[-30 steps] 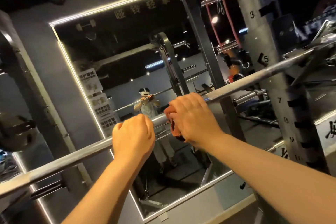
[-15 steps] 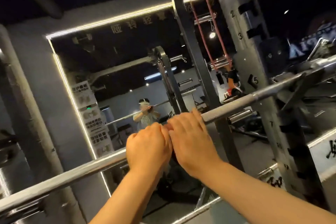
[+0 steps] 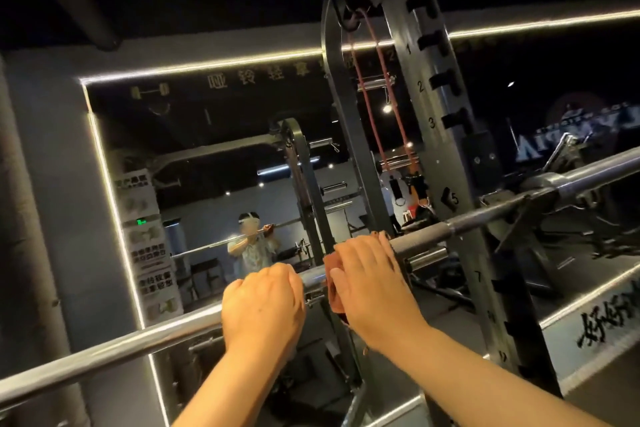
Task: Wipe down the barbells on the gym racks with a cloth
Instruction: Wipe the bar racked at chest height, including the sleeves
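A long steel barbell (image 3: 114,350) runs from lower left to upper right, resting on the rack at the right. My left hand (image 3: 263,305) grips the bar from above near its middle. Just to its right, my right hand (image 3: 372,282) is wrapped over the bar with a reddish-brown cloth (image 3: 334,279) pressed under the palm; the cloth's edge shows at the thumb side and hangs a little below the bar. A short gap of bare bar separates the two hands.
A numbered rack upright (image 3: 450,163) stands just behind the bar on the right, with a red resistance band (image 3: 372,100) hanging beside it. A large wall mirror (image 3: 194,166) with a lit frame faces me. More gym equipment sits at the far right.
My right hand with the cloth has slid right along the bar, away from my left hand, after the two hands had come together. The view has tilted upward.
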{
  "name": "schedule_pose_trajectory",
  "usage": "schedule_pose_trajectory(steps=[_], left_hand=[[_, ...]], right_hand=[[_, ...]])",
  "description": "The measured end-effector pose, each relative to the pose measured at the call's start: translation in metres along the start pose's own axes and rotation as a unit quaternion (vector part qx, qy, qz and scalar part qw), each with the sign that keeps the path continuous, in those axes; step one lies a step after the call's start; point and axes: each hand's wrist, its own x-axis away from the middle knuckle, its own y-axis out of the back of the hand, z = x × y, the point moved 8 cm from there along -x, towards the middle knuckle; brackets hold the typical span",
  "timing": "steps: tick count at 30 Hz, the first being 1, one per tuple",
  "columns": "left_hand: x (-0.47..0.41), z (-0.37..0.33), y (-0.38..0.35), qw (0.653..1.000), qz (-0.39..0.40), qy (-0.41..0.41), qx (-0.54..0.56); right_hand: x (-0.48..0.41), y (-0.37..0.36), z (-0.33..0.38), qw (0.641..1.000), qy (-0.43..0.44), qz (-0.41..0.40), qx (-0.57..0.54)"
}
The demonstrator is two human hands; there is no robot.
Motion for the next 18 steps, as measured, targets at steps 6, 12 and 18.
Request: schedule_pose_trajectory(steps=[6,12,18], left_hand=[[0.002,0.001,-0.002,1.0,0.012,-0.003,0.024],[0.003,0.002,-0.002,1.0,0.001,-0.006,0.015],[0.0,0.002,0.002,0.999,0.01,-0.01,0.044]], right_hand=[[-0.002,0.009,-0.046,0.992,-0.119,0.016,-0.026],[0.002,0.002,0.005,0.998,-0.027,0.057,-0.001],[-0.006,0.017,-0.051,0.994,-0.094,0.037,-0.046]])
